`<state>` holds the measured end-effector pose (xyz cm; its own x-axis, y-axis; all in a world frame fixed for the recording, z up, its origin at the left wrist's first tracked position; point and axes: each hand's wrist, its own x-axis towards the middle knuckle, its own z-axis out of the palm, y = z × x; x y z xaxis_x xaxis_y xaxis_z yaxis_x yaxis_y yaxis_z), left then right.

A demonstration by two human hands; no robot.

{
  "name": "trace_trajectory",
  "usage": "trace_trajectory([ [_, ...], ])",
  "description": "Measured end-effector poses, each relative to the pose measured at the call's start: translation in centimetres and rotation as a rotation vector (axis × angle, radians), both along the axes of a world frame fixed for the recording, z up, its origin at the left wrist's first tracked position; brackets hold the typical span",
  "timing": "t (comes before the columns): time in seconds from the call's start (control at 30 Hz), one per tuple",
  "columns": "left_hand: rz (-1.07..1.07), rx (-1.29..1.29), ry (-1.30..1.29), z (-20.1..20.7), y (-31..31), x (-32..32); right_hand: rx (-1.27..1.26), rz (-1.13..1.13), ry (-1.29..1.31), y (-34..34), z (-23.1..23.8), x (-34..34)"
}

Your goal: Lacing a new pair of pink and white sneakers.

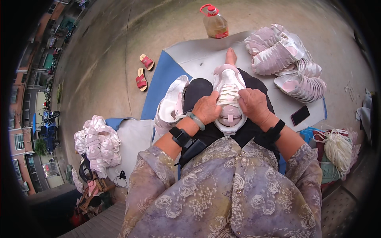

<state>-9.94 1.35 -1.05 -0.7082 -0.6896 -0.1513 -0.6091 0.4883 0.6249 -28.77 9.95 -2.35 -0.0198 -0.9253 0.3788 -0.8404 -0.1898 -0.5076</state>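
Note:
A white and pale pink sneaker (228,75) rests on my lap, its toe away from me and its heel opening toward me. White shoelace (229,90) crosses its front in several rows. My left hand (207,108) is closed at the left edge of the lacing, pinching the lace. My right hand (255,105) is closed on the lace at the opposite edge, its fingertips partly hidden. Beside my left knee lie more white and pink shoe uppers (173,99).
Nested pink and white shoes (278,55) lie at the right on a pale sheet (190,53), near a phone (300,115). White lace bundles (338,152) sit nearer. A shoe heap (97,142) and red sandals (141,79) are at left; an oil bottle (214,24) stands ahead.

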Motion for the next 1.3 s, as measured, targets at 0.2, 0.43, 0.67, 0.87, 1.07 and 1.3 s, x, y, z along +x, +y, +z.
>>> trace_trajectory([
  [0.2, -0.046, -0.109, -0.200, 2.7, 1.3, -0.5, 0.075, -0.259, -0.115, 0.3, -0.8, -0.2],
  [0.43, -0.155, -0.324, -0.059, 2.8, 2.0, 1.1, 0.246, -0.111, -0.366, 1.0, 1.2, -0.2],
  [0.67, -0.315, -0.558, 0.043, 3.8, 2.2, 2.3, 0.203, -0.196, -0.388, 1.8, -1.2, -0.3],
  [0.87, -0.354, -0.661, 0.035, 6.4, 1.7, 5.8, 0.452, -0.081, -0.533, 2.4, 0.9, -0.6],
  [1.07, -0.367, -0.655, 0.010, 6.1, 3.1, 6.3, 0.251, 0.037, -0.268, 3.1, 0.6, -0.8],
  [1.3, -0.397, -0.208, 0.121, 8.1, 5.9, 3.7, 0.315, 0.161, -0.134, 3.7, -0.4, -2.6],
])
